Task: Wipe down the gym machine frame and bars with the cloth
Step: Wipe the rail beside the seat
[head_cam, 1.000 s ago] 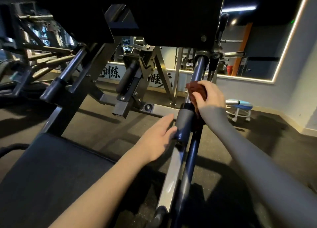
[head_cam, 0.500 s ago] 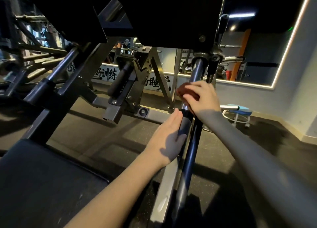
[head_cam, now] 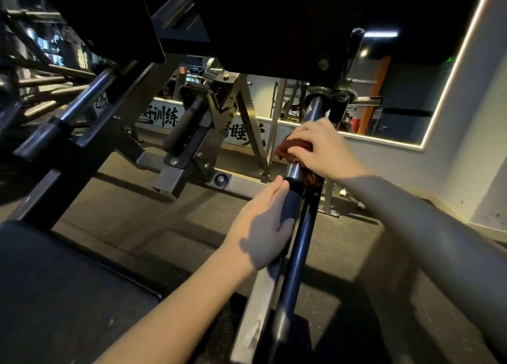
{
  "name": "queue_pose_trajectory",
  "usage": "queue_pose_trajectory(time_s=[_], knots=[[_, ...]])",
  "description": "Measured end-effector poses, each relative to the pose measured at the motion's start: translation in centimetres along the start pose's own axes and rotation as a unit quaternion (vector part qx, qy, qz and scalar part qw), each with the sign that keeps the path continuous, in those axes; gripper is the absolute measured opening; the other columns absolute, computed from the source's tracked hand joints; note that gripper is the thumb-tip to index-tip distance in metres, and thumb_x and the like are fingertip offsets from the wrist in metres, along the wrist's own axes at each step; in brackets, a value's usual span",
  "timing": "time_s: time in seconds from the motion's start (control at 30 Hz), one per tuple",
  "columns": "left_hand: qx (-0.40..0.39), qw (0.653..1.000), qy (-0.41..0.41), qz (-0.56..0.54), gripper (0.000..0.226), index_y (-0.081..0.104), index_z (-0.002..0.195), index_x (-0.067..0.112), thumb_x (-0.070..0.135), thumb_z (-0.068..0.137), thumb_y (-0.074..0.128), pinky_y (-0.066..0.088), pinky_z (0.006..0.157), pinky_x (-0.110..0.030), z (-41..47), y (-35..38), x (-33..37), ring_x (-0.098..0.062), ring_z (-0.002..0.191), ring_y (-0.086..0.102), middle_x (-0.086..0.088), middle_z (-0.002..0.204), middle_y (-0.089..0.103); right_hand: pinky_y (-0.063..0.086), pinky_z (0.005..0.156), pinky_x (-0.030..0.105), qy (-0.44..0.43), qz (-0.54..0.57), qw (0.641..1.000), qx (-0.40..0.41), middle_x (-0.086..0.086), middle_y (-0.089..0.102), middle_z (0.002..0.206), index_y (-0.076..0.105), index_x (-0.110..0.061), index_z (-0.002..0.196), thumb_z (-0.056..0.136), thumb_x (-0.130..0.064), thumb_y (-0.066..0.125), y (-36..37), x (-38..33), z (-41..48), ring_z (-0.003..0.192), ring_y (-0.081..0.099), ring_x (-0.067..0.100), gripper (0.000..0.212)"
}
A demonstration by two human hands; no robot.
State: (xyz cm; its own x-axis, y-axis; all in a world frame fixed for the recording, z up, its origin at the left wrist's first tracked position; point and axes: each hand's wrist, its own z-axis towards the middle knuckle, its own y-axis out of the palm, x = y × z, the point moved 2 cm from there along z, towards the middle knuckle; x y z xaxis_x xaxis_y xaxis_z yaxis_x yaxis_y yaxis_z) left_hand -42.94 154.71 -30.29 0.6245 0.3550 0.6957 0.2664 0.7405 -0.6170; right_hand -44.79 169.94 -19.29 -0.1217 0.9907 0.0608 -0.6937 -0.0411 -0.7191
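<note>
The right hand (head_cam: 321, 149) is gripping the cloth (head_cam: 288, 148) around the bar (head_cam: 315, 108) just above the black sleeve (head_cam: 290, 202), while the left hand (head_cam: 260, 226), newly moved in, is pressing open and flat against that sleeve, likely steadying the bar for wiping.

You have 1 light strip (head_cam: 450, 70) framing a dark area on the grey wall (head_cam: 472, 144). Inside the strip: 1 orange post (head_cam: 377, 89), 1 small red object (head_cam: 355, 124), unidentifiable, and 1 green lamp (head_cam: 449, 60) near its upper corner. Left of the strip: a white banner (head_cam: 164, 115) with black characters. Below the strip: speckled dark floor (head_cam: 170, 215) and white caster legs (head_cam: 343, 192).
</note>
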Motion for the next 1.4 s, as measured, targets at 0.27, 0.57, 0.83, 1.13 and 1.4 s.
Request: queue_pose_trajectory(time_s=[0.27,0.57,0.83,1.13,1.4], knots=[[0.011,0.994,0.092,0.061,0.067,0.012,0.155,0.028,0.028,0.1,0.049,0.039,0.086,-0.004,-0.2,-0.7,-0.7,0.0,0.108,0.053,0.012,0.161,0.013,0.03,0.106,0.037,0.014,-0.041,0.999,-0.002,-0.004,0.058,0.124,0.063,-0.021,0.12,0.095,-0.03,0.055,0.6,-0.6,0.4,0.12,0.038,0.015,0.028],[0.05,0.984,0.127,0.116,0.068,0.009,0.156,0.024,0.034,0.1,0.047,0.032,0.108,-0.026,-0.4,-0.9,-0.6,-0.01,0.138,0.032,0.01,0.162,0.007,0.03,0.102,0.037,0.051,-0.081,0.995,0.027,0.0,0.057,0.129,0.063,-0.02,0.123,0.097,-0.031,0.053,-0.3,1.1,3.1,0.121,0.038,0.021,0.03],[0.056,0.982,0.131,0.123,0.067,0.01,0.156,0.025,0.035,0.1,0.046,0.033,0.109,-0.03,-0.5,-1.1,-0.6,-0.009,0.142,0.028,0.011,0.163,0.006,0.033,0.1,0.032,-0.007,-0.013,1.0,0.009,-0.001,0.052,0.127,0.063,-0.021,0.121,0.096,-0.032,0.053,0.4,-0.1,-0.7,0.116,0.037,0.013,0.029],[0.068,0.981,0.127,0.13,0.067,0.01,0.156,0.023,0.033,0.101,0.046,0.029,0.112,-0.029,-0.7,-1.0,-0.3,-0.009,0.144,0.024,0.008,0.163,0.006,0.033,0.102,0.033,-0.009,-0.037,0.999,0.037,0.0,0.052,0.123,0.061,-0.017,0.124,0.097,-0.028,0.051,1.0,-1.2,-1.7,0.119,0.04,0.017,0.03],[0.057,0.988,0.094,0.108,0.066,0.009,0.156,0.026,0.032,0.101,0.045,0.039,0.1,-0.027,-0.8,-0.7,-0.2,-0.008,0.125,0.046,0.014,0.162,0.003,0.033,0.094,0.04,0.061,-0.194,0.976,0.073,0.004,0.052,0.135,0.056,-0.021,0.132,0.102,-0.032,0.039,0.1,2.4,4.4,0.12,0.042,0.029,0.036]])
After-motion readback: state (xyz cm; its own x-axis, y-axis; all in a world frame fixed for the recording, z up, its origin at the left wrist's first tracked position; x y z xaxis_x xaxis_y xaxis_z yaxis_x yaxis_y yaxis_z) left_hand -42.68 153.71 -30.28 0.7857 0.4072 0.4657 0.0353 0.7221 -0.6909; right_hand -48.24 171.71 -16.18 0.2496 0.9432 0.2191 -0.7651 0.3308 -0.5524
